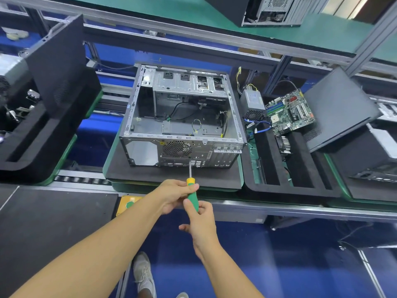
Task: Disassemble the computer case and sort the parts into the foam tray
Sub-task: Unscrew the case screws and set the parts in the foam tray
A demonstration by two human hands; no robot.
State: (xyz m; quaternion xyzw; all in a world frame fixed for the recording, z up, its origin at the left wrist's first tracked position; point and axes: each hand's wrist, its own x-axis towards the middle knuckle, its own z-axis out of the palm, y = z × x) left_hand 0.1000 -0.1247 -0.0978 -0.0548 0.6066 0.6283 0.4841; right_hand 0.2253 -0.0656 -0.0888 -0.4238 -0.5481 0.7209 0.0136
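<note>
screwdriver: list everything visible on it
The screwdriver has a green handle, plastic by its look, a yellow collar and a thin bare metal shaft. It points away from the person, tip at the rear panel of the computer case, just below the fan grille. The left hand grips the handle near the collar; the right hand holds its butt end.

Case top: the computer case (182,117) lay open upward; its left half was a bare well, while a drive cage (189,82) and loose cables (182,108) filled the far and right parts.
Near face: the screwdriver (190,182), held by the left grip (174,194) and right grip (199,222), ran to the rear panel and crossed the bare strip of pad (150,175) in front.
Left gap: open room lay between the case and a leaning black panel (58,67).
Right side: the power supply (252,102) and motherboard (290,112) crowded the foam tray's (279,188) far end; its near slots stood open.
</note>
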